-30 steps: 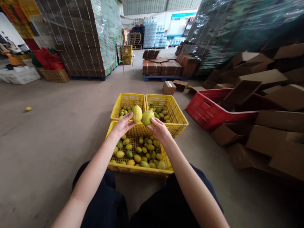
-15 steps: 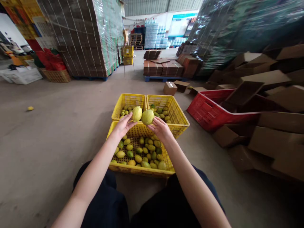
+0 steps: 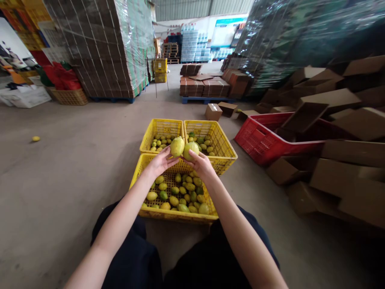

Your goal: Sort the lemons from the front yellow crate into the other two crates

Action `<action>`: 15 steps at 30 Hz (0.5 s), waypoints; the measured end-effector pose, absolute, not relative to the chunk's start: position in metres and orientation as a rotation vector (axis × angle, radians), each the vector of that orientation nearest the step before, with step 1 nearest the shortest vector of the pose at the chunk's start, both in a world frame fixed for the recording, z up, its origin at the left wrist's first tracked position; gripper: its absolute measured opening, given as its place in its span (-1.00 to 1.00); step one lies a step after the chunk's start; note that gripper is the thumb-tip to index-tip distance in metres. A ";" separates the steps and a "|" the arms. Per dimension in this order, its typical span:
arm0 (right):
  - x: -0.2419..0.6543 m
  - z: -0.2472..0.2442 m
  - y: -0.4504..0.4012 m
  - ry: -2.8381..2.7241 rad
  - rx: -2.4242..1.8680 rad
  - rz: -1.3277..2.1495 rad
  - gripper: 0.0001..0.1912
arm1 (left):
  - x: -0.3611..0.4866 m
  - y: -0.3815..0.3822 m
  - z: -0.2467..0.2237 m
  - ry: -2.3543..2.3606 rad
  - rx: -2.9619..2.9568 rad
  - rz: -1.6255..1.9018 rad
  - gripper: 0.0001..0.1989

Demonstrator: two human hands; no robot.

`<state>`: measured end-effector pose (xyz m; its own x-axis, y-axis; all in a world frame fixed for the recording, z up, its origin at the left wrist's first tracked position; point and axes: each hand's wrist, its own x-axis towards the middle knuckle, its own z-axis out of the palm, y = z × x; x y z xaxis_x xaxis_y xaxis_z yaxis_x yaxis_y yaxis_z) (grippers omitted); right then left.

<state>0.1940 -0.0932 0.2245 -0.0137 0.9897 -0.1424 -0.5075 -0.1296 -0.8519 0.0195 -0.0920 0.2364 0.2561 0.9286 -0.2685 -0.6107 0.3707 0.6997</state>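
My left hand point(image 3: 162, 162) is closed round a yellow lemon point(image 3: 177, 147), holding it up above the crates. Close beside it, my right hand point(image 3: 201, 162) grips a rounder, greener lemon point(image 3: 190, 150), its thumb lying across the front. Below my hands stands a yellow plastic crate point(image 3: 177, 216) with many yellow and green lemons point(image 3: 173, 200) spread on its floor. Behind it are two more yellow crates, one at the back left point(image 3: 144, 134) and one at the back right point(image 3: 230, 146). Both contain similar fruit, partly hidden by my hands.
To the right, a red crate point(image 3: 255, 142) stands among heaped cardboard boxes point(image 3: 349, 172). A single lemon point(image 3: 35, 139) lies on the floor at left. Flattened cardboard point(image 3: 204, 87) is stacked on a blue pallet farther back. Tall wrapped stacks point(image 3: 93, 52) rise on both sides.
My right thumb has come over the front of the greener lemon, which appears turned. The two lemons remain side by side in my hands. The whole view has shifted slightly.
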 end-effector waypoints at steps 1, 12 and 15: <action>0.195 0.225 -0.093 -0.713 -0.932 1.478 -0.67 | 0.020 -0.092 0.235 0.741 0.515 1.095 -0.72; 0.199 0.223 -0.094 -0.702 -0.981 1.426 -0.76 | 0.025 -0.092 0.236 0.783 0.523 1.074 -0.76; 0.200 0.225 -0.096 -0.677 -0.992 1.496 -0.82 | 0.027 -0.094 0.233 0.788 0.597 1.056 -0.80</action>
